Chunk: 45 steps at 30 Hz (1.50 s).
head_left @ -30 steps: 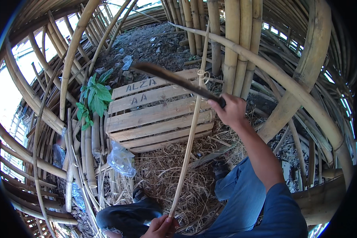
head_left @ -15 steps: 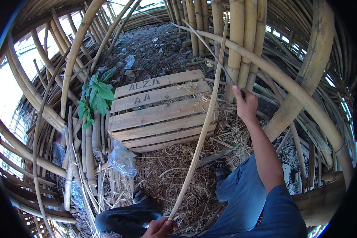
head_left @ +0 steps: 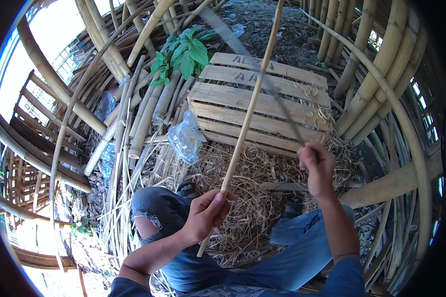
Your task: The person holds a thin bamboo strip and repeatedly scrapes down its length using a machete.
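My left hand (head_left: 206, 216) is closed around the lower part of a long pale bamboo strip (head_left: 243, 136), whose short end sticks out below the fist. The strip rises steeply and runs out of the top of the picture. Further right, my right hand (head_left: 320, 172) grips the handle of a long-bladed knife (head_left: 284, 110). Its grey blade slants up to the left, smeared by motion, and crosses the strip in view; whether they touch I cannot tell. Behind both lies a slatted wooden crate (head_left: 218, 95) with dark lettering.
Curly bamboo shavings (head_left: 248, 208) cover the ground between my legs. A clear plastic bag (head_left: 186, 138) lies left of the crate, near a green leafy plant (head_left: 189, 55). Bamboo poles (head_left: 381, 64) stand at the right, and a long curved pole (head_left: 417, 163) arcs past my right arm.
My left hand has come up and forward with the strip, now showing its lower end. My right hand has moved down nearer the strip, and the knife blade now crosses it. The view has shifted left.
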Motion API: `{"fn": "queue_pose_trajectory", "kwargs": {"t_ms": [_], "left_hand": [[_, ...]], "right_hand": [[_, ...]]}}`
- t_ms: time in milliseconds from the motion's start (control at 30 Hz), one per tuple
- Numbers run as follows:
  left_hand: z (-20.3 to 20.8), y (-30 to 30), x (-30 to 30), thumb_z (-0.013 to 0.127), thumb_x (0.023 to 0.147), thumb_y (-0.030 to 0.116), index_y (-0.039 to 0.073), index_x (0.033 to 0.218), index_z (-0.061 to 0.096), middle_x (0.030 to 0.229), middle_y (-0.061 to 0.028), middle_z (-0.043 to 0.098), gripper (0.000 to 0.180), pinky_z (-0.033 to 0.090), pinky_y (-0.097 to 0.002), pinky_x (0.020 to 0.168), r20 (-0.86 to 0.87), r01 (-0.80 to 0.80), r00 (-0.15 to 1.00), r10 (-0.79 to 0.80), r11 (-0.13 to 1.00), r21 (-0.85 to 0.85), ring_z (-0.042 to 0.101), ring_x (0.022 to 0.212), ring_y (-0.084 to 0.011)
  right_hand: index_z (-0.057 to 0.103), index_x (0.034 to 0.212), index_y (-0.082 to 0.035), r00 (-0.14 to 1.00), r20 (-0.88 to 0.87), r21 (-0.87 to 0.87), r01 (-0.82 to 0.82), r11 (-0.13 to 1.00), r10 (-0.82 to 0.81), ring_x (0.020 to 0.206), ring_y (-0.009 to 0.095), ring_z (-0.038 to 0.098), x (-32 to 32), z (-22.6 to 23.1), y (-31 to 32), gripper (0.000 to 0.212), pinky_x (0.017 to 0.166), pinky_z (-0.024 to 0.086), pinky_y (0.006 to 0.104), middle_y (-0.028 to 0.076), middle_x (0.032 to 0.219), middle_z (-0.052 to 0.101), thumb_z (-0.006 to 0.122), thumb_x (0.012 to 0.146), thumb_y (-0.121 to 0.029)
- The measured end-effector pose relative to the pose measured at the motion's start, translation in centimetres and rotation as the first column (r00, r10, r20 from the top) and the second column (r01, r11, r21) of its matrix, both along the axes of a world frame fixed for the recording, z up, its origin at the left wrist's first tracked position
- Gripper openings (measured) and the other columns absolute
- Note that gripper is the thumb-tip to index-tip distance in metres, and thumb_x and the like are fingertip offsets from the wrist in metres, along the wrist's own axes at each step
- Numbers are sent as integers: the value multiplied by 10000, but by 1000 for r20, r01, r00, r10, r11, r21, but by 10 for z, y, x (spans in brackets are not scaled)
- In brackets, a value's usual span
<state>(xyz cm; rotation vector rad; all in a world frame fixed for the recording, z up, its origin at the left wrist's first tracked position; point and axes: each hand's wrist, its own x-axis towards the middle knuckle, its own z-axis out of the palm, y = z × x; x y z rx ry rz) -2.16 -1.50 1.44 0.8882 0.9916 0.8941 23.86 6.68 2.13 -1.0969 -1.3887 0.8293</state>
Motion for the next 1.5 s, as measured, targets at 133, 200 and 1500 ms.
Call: {"fn": "queue_pose_trajectory", "kwargs": {"t_ms": [133, 200, 1500], "left_hand": [[-5, 5, 2, 417, 1012, 281, 46, 1115, 577, 685, 25, 460, 302, 299, -186, 481, 79, -68, 995, 64, 996, 51, 367, 535, -42], [-13, 4, 6, 437, 1006, 254, 46, 1114, 578, 692, 23, 463, 273, 299, -189, 483, 106, -78, 992, 71, 995, 58, 369, 537, -45], [-9, -14, 17, 539, 960, 143, 4, 1097, 534, 736, 16, 527, 195, 351, -193, 452, 70, -50, 997, 45, 997, 66, 430, 524, -29]], "right_hand": [[613, 837, -47, 947, 221, -191, -191, 963, 231, 513, 77, 529, -32, 0, -26, 485, 468, 411, 255, -14, 595, 553, 700, 789, -522], [601, 851, -42, 866, 369, -155, -299, 941, 336, 504, 111, 560, -45, 4, -38, 516, 488, 448, 282, 14, 577, 557, 705, 773, -541], [582, 682, -35, 716, 697, 128, -173, 977, 36, 451, 252, 608, -34, 3, -20, 548, 435, 473, 348, 92, 498, 556, 706, 744, -565]]}}
